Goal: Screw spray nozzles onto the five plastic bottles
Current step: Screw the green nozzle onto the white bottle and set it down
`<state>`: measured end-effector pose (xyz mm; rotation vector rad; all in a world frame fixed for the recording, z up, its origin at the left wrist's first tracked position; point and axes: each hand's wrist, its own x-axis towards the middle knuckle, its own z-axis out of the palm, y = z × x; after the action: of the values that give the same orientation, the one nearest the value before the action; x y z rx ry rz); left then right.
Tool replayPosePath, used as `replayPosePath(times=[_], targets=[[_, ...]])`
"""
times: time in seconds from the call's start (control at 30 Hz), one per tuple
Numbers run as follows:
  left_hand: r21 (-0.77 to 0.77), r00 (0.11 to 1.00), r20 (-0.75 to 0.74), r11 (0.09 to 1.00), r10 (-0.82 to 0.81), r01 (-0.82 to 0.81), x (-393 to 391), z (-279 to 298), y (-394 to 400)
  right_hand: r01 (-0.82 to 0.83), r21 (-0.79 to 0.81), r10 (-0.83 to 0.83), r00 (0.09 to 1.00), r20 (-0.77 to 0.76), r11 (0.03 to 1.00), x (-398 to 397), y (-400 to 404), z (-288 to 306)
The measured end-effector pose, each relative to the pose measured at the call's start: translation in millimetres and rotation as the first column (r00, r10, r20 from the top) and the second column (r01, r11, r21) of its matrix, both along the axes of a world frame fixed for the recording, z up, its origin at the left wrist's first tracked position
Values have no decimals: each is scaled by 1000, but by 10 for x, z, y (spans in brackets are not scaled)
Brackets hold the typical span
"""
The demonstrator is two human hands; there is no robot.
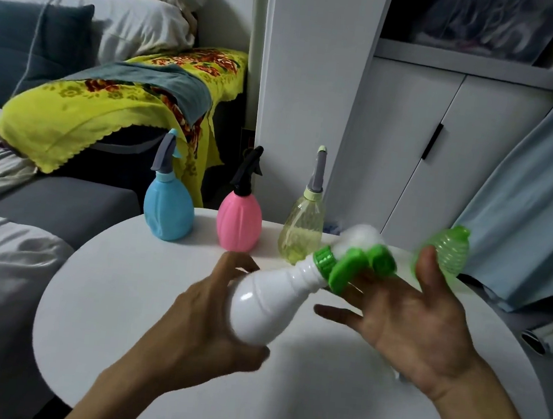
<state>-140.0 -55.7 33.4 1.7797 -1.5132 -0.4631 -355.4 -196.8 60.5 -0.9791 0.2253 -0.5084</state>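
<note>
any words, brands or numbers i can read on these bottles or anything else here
None: no readable text anywhere in the head view.
White bottle, held in the left hand: plain, no label.
Blue bottle, pink bottle, yellow bottle: no print visible.
Green bottle: blurred, nothing legible.

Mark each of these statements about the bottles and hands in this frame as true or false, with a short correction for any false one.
1. The left hand grips the body of the white bottle. True.
2. The white bottle stands upright on the table. False: it is held tilted above the table, neck pointing up and to the right.
3. The blue bottle, pink bottle and clear yellow bottle each have a nozzle on top. True.
4. The pink bottle lies on its side. False: it stands upright.
5. The right hand is closed in a fist. False: its fingers are spread by the green nozzle.
</note>
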Motion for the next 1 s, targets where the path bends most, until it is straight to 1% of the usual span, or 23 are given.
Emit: replayPosePath(times=[0.03, 0.07, 0.1, 0.17, 0.2, 0.27, 0.33, 0.4, 0.43, 0.5, 0.53, 0.6, 0.67, 0.73, 0.77, 0.8, 0.83, 0.93, 1.0], targets=[[60, 985, -165, 997, -44, 55, -19, 16, -14, -10, 41, 7, 996, 88, 999, 43, 32, -7], [99, 947, -307, 986, -95, 131, -43, 34, -25, 15, 43, -21, 990, 142, 999, 97, 72, -27], [121, 901, -408, 970, -145, 211, -71, 53, -35, 63, 39, -69, 981, 179, 997, 145, 106, -60], [152, 838, -500, 930, -220, 335, -130, 78, -44, 145, 93, -161, 967, 198, 985, 216, 161, -104], [161, 822, -517, 917, -237, 366, -154, 84, -45, 173, 115, -193, 961, 197, 978, 236, 179, -110], [169, 825, -519, 920, -222, 354, -187, 77, -48, 277, 103, -291, 943, 159, 955, 267, 190, -105], [140, 868, -462, 952, -179, 271, -236, 50, -46, 395, 44, -397, 913, 97, 918, 290, 187, -89], [100, 908, -403, 981, -114, 167, -339, 18, -40, 470, 10, -470, 880, 67, 882, 327, 204, -83], [80, 913, -399, 990, -78, 120, -403, -3, -38, 506, -3, -505, 861, 58, 862, 342, 208, -92], [63, 892, -452, 996, -26, 61, -498, -39, -38, 554, -23, -553, 833, 36, 833, 352, 204, -93], [80, 874, -486, 995, -16, 62, -512, -49, -41, 545, -21, -545, 838, 23, 838, 351, 196, -80], [152, 841, -540, 978, -37, 141, -466, -58, -70, 442, 31, -442, 897, -1, 897, 317, 163, -67], [193, 779, -619, 943, -98, 272, -380, -25, -90, 292, 134, -299, 954, 34, 947, 277, 147, -50], [198, 661, -735, 882, -154, 427, -316, 22, -100, 214, 168, -234, 966, 109, 962, 239, 140, -47], [188, 603, -780, 855, -169, 483, -304, 40, -103, 205, 160, -228, 963, 141, 966, 227, 141, -41], [176, 566, -805, 842, -176, 511, -302, 49, -107, 208, 147, -231, 960, 159, 967, 229, 146, -25], [166, 564, -806, 844, -182, 510, -306, 46, -114, 235, 141, -256, 954, 154, 962, 239, 151, -7], [145, 662, -728, 904, -178, 402, -369, -3, -148, 400, 143, -411, 910, 59, 905, 285, 169, 36], [105, 676, -712, 925, -187, 366, -431, -31, -149, 464, 138, -472, 881, 28, 875, 300, 176, 51]])
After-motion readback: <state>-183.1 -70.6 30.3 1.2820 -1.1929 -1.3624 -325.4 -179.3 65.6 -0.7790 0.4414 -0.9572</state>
